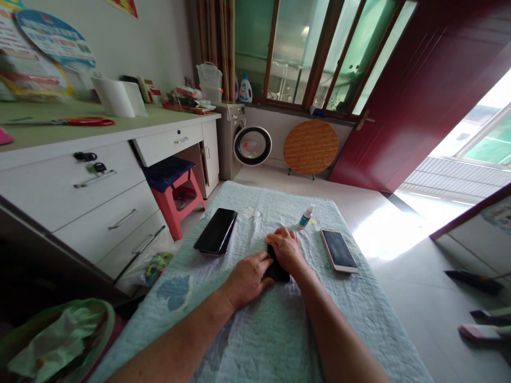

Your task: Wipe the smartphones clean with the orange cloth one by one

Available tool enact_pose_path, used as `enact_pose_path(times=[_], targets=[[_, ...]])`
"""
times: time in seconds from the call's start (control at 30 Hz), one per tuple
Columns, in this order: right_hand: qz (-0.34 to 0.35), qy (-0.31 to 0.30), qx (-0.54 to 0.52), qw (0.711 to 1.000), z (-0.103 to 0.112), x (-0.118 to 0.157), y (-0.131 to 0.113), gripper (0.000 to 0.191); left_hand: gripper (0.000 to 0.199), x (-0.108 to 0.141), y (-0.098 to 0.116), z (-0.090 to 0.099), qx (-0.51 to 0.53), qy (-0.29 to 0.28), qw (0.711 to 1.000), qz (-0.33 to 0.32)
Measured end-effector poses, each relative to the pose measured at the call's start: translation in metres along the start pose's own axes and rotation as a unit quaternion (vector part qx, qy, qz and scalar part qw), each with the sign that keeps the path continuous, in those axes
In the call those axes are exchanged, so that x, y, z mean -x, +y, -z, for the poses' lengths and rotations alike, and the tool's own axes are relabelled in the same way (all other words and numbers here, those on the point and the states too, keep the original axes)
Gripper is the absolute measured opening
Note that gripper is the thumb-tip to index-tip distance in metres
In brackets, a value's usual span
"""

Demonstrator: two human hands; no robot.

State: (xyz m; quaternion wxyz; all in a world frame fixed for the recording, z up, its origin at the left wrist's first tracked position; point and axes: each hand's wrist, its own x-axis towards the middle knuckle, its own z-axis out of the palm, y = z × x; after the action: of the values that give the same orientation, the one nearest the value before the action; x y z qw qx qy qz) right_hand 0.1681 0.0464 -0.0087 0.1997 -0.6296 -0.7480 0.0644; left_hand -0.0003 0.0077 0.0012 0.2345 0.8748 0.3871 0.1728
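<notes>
Work in hand, by judgement: rubbing the face of a dark phone [278, 273] with a small orange pad [269, 240]. Phone lies flat at centre of frame, slightly below the middle, on a bench draped in pale blue quilted cloth [275, 340]; much of it is hidden by the hands. Left hand [250, 274] is curled narrow along the phone's left side, thumb near the lower edge, apparently bracing it. Right hand [286, 249] has fingers bunched over the orange pad, pressing it at the phone's upper end — exact grip under the knuckles cannot be told. Next stroke calls for a steady left hand and even pressure along the screen.

Around: a spray bottle [305, 217] stands just beyond the right hand — the nearest thing a wide stroke might knock. A pale-framed phone [339, 251] lies to the right, well apart; a glossy black phone [216, 232] sits to the left, seemingly resting on something that cannot be identified. Neither blocks the work. Off the bench: red stool [184, 210] upper left, bin [108, 324] lower left, open washer door [252, 146] upper centre.
</notes>
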Motion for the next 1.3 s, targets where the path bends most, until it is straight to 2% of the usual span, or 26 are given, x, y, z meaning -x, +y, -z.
enact_pose_path(times=[0.3, 0.47, 0.57, 0.73, 0.93, 1.1, 1.3], targets=[[-0.121, 0.022, 0.065, 0.990, 0.012, 0.000, 0.015, 0.027, 0.038, 0.000, -0.004, -0.004, -0.008, 0.004, 1.000, -0.005], [-0.143, 0.006, 0.060, 0.988, 0.010, -0.006, 0.020, 0.028, 0.036, 0.000, -0.002, -0.002, -0.002, 0.001, 1.000, 0.000], [-0.150, -0.024, 0.060, 0.987, 0.011, -0.017, 0.019, 0.028, 0.035, 0.000, -0.001, -0.002, 0.005, 0.003, 1.000, -0.003], [-0.121, -0.086, 0.062, 0.987, 0.012, -0.032, 0.005, 0.028, 0.036, -0.001, -0.001, -0.001, 0.010, 0.001, 1.000, -0.001], [-0.076, -0.099, 0.051, 0.991, 0.002, -0.037, -0.013, 0.029, 0.037, -0.001, -0.003, -0.003, 0.004, 0.003, 1.000, 0.004], [-0.013, -0.091, 0.028, 0.995, 0.004, -0.030, -0.009, 0.029, 0.037, -0.001, -0.002, -0.003, 0.013, 0.004, 1.000, 0.011], [0.056, -0.125, 0.008, 0.991, 0.010, -0.014, -0.005, 0.022, 0.037, -0.001, 0.001, 0.002, 0.005, 0.010, 1.000, 0.012]])
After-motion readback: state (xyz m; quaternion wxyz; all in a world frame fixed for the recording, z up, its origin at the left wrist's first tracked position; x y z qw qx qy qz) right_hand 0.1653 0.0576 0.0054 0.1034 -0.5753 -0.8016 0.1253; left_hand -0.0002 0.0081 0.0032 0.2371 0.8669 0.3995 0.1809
